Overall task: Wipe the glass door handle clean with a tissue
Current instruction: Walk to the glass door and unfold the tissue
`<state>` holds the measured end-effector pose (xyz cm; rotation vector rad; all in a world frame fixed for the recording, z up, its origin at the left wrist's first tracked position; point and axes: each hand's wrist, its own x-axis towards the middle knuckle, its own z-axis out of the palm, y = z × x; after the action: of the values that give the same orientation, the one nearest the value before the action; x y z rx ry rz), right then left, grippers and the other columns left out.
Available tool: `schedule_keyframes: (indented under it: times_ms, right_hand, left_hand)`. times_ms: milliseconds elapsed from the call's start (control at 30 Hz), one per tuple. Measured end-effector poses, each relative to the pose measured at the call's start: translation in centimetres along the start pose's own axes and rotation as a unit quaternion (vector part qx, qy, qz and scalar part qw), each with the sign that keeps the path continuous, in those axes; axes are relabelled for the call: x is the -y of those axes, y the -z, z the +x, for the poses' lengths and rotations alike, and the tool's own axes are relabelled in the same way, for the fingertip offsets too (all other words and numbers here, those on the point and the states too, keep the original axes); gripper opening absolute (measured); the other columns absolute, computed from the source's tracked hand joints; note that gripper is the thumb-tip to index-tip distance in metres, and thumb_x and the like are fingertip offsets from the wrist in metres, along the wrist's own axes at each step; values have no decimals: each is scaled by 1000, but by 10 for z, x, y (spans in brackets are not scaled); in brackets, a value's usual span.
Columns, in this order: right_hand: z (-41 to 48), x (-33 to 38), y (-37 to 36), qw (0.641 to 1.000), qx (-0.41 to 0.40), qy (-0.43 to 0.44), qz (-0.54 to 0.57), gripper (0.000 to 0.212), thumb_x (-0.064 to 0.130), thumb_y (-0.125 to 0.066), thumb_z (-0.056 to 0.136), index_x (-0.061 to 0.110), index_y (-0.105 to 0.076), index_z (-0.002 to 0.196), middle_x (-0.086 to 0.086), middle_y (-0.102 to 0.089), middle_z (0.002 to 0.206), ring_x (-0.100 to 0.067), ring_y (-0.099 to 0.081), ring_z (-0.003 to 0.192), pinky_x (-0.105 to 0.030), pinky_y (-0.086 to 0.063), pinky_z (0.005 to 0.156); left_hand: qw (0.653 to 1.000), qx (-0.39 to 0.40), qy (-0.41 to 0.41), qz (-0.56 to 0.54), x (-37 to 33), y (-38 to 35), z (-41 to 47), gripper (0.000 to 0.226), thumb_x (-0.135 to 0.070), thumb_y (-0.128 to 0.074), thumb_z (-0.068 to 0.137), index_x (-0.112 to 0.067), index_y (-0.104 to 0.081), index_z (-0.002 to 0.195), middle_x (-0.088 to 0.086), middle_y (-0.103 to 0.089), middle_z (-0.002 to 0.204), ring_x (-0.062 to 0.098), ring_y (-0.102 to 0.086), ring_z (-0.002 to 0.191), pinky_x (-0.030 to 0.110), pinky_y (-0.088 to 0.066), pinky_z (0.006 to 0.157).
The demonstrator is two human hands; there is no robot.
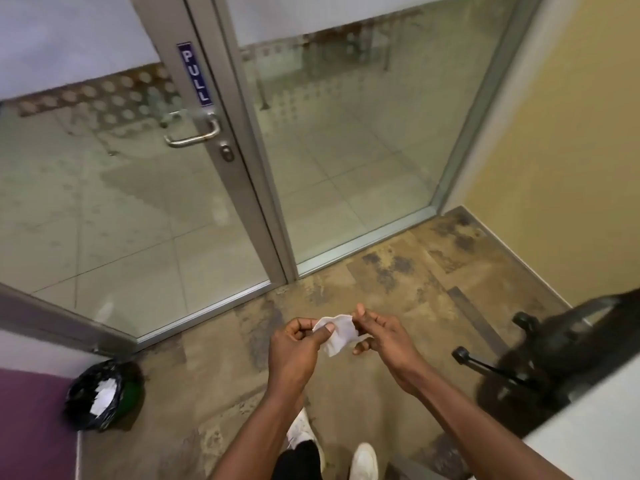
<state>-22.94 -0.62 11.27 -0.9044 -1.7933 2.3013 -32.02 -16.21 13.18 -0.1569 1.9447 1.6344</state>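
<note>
A curved silver door handle (pixel 194 133) sits on the metal frame of the glass door (pixel 121 202), below a blue PULL sign (pixel 194 75) and above a round lock (pixel 227 153). A crumpled white tissue (pixel 337 336) is stretched between both hands, low in the middle of the view. My left hand (pixel 296 348) pinches its left edge and my right hand (pixel 379 332) pinches its right edge. Both hands are well short of the handle, which nothing touches.
A bin lined with a black bag (pixel 100 396) stands at the lower left beside a purple wall. A black office chair (pixel 547 358) and a white desk edge (pixel 588 441) are at the lower right. A fixed glass panel (pixel 363 140) and a yellow wall (pixel 571 133) are to the right.
</note>
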Motion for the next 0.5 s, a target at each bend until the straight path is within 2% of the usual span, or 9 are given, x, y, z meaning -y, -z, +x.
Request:
schedule_keyframes:
  times_ms: [100, 200, 267, 333, 500]
  right_hand:
    - [23, 14, -30, 1000, 17, 19, -5, 43, 46, -61, 102, 11, -83, 111, -14, -84, 107, -16, -74, 90, -35, -60, 83]
    - [50, 26, -54, 998, 52, 32, -21, 30, 35, -78, 94, 8, -82, 108, -17, -83, 109, -22, -77, 96, -39, -60, 92]
    - [73, 35, -72, 996, 63, 33, -48, 22, 28, -84, 92, 12, -84, 108, -11, -85, 106, -22, -81, 99, -34, -64, 91]
    - [90, 44, -85, 996, 52, 33, -61, 13, 23, -84, 93, 12, -84, 101, -7, -86, 98, -20, -81, 94, -31, -63, 84]
    - [135, 70, -119, 999, 27, 24, -39, 24, 27, -79, 97, 5, -81, 105, -15, -85, 103, -35, -81, 101, -42, -63, 84]
  left_hand:
    - [999, -29, 5, -23, -11, 26, 25, 10, -10, -90, 93, -7, -80, 94, 18, -85, 89, 24, -79, 79, 41, -66, 82]
    - [999, -19, 1, -31, -26, 47, 49, 10, -13, -91, 93, -9, -82, 97, 11, -87, 87, 21, -82, 78, 35, -65, 73]
    - [1000, -10, -12, -23, -36, 62, 68, 7, -15, -91, 93, -13, -86, 97, 9, -87, 89, 18, -82, 79, 32, -63, 72]
    - [1000, -8, -19, -15, -46, 72, 82, 4, -17, -91, 94, -15, -87, 96, 9, -87, 90, 17, -81, 80, 34, -62, 75]
    - [1000, 6, -24, -18, -75, 100, 120, 8, -22, -92, 93, -15, -88, 95, 4, -88, 91, 13, -81, 79, 26, -61, 70]
